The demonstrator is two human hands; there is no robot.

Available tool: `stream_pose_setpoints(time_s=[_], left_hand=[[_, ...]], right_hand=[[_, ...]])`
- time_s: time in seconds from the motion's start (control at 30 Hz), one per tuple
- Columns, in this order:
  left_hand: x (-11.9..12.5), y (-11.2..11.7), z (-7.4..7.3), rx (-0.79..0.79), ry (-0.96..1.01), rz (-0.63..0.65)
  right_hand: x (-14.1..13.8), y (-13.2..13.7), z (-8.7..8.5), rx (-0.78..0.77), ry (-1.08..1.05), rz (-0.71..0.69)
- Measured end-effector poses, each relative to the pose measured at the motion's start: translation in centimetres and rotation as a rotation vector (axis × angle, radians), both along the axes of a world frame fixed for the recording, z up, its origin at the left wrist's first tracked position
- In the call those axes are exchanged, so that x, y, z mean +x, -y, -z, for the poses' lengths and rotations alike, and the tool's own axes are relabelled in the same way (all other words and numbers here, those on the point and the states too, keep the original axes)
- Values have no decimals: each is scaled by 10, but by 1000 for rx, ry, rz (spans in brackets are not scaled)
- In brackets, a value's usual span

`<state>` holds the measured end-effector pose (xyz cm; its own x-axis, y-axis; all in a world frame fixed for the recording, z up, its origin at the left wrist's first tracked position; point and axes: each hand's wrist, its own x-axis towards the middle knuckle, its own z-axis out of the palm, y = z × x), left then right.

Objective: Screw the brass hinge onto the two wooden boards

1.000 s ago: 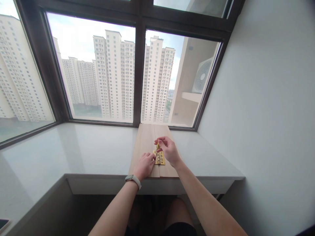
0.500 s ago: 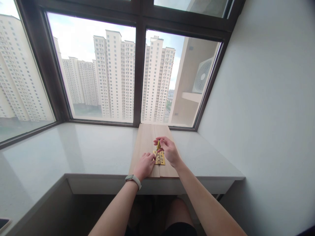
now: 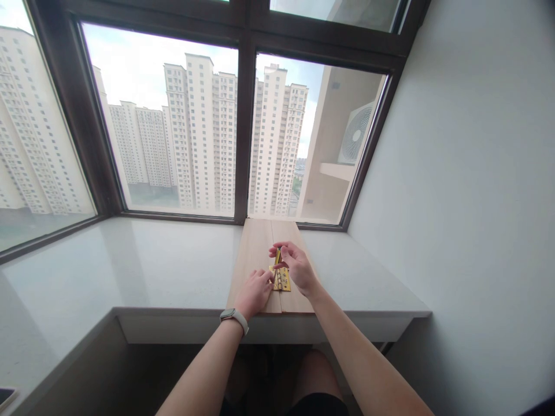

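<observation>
A brass-coloured butt hinge (image 3: 284,279) lies open across the seam between two pale wooden boards (image 3: 255,245). My right hand (image 3: 298,267) is closed around the yellow-and-black handle of a screwdriver (image 3: 278,255), which stands nearly upright over the hinge's left leaf. Its tip reaches down beside my left fingertips. My left hand (image 3: 256,290) rests on the left board with thumb and fingers pinched together at the hinge's left leaf, covering much of it. Whatever is between those fingertips is too small to make out. Small dark holes or screws dot the right leaf.
The boards lie on a white windowsill counter (image 3: 173,266) and run from its front edge to the window frame (image 3: 243,144). A white wall (image 3: 455,173) bounds the right side. At the lower left edge, part of a dark flat object (image 3: 6,396) shows.
The screwdriver handle has turned slightly within my right fingers, which have shifted a little to the left. My left hand stays at the hinge.
</observation>
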<state>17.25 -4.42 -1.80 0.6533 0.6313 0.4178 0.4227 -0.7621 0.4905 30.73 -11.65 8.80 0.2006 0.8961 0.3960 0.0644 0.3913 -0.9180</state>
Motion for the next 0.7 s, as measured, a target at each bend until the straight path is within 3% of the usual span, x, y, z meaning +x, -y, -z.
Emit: stream_pose_setpoints(time_s=[0.27,0.57,0.7], left_hand=[[-1,0,0,-5,2,4],[-1,0,0,-10,-6,4],[-1,0,-1,0,-17,7]], right_hand=[[0,-2,2,12,3,103],[2,-1,0,10,11,15],[2,-2,0,24,16,56]])
